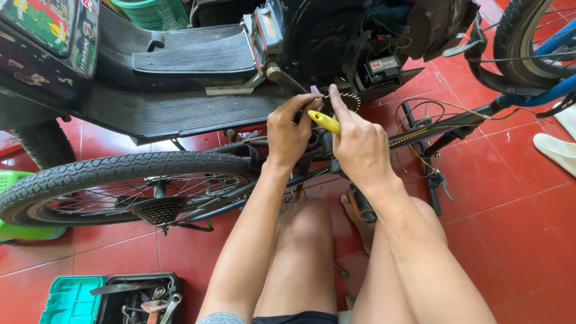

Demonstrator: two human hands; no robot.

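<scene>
A bicycle lies on its side on the red tiled floor, its rear wheel (120, 180) to the left and its chainring (348, 101) in the middle. My right hand (360, 147) grips a yellow-handled tool (324, 121) pointed at the chainring, with the forefinger stretched up along it. My left hand (288, 135) sits just left of it, fingers curled at the tool's tip near the crank. The tool's working end is hidden by my fingers. My bare knees are below the hands.
A black scooter footboard (180, 66) stands right behind the bicycle. An open tool case (114, 297) lies at the lower left. A blue bicycle's wheel (528, 42) is at the upper right. Loose cables (420, 129) trail right of the chainring. A green object (18, 231) sits at the left edge.
</scene>
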